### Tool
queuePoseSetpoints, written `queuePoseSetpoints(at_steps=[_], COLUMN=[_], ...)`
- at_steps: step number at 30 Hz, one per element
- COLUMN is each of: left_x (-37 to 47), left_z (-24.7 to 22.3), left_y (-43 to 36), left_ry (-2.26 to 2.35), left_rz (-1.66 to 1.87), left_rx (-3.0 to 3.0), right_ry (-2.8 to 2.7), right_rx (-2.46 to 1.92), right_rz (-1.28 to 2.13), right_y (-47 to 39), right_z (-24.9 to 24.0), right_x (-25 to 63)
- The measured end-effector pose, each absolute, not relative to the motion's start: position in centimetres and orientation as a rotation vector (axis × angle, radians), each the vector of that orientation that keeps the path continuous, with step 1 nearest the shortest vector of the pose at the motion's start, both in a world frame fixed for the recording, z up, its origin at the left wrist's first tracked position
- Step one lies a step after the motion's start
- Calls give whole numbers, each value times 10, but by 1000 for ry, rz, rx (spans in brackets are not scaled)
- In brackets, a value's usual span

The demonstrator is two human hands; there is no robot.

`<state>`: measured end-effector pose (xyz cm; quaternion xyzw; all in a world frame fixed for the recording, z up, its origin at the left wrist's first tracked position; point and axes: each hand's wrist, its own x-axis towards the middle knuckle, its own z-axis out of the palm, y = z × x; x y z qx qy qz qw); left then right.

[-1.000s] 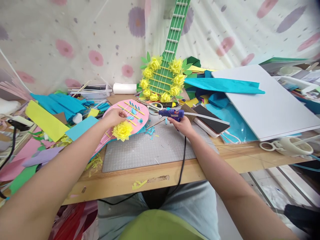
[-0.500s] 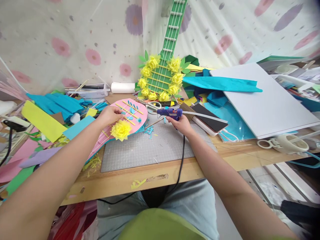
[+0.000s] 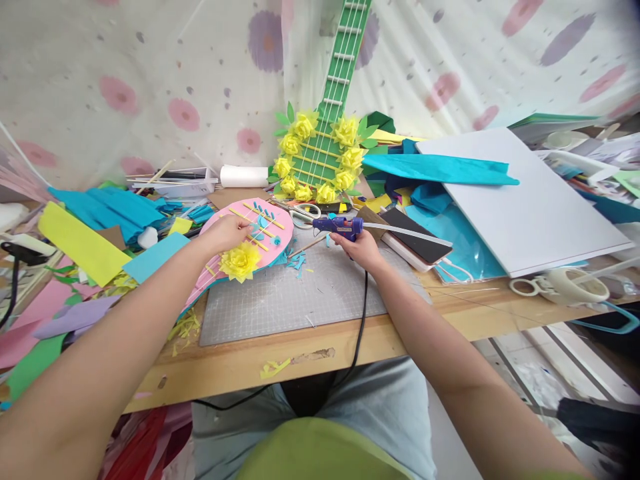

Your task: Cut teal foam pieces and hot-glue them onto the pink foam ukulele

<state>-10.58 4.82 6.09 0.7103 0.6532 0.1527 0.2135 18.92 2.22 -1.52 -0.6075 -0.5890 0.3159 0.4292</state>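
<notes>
My left hand is over the pink paper guitar, its fingertips pinched at the strings; a small blue piece shows by them, and whether they grip it is hard to tell. A yellow paper flower sits on the guitar just below that hand. Yellow strips and small blue pieces lie on the pink face. My right hand is wrapped round a purple glue gun, nozzle to the left, with a long glue stick out of its back.
Behind stands a green paper guitar ringed with yellow flowers. Under my hands lies a grey cutting mat. Scissors rest behind the gun, a black phone-like slab and a white board to the right. Coloured paper scraps lie left.
The view has shifted slightly. My left hand has moved a little over the pink guitar, with its fingertips still pinched. The right hand keeps the glue gun in nearly the same place.
</notes>
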Motion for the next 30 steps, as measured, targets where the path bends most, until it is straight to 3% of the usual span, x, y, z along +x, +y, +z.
queuePoseSetpoints(at_steps=[5, 13, 19, 22, 26, 30], left_x=[-109, -112, -79, -49, -4, 26], left_z=[55, 47, 65, 68, 44, -1], left_y=[53, 56, 36, 20, 3, -6], left_ry=[1881, 1899, 1744, 1431, 1165, 1245], left_rz=[432, 889, 1220, 1331, 1308, 1200], left_rx=[2030, 1895, 1788, 1632, 1477, 1360], right_ry=[-1465, -1443, -1424, -1398, -1309, -1236], right_rx=[-1518, -1497, -1436, -1388, -1363, -1311], right_rz=[775, 825, 898, 927, 917, 942], right_y=[22, 21, 19, 18, 19, 20], right_z=[-16, -14, -13, -11, -7, -4], right_x=[189, 189, 187, 186, 188, 197])
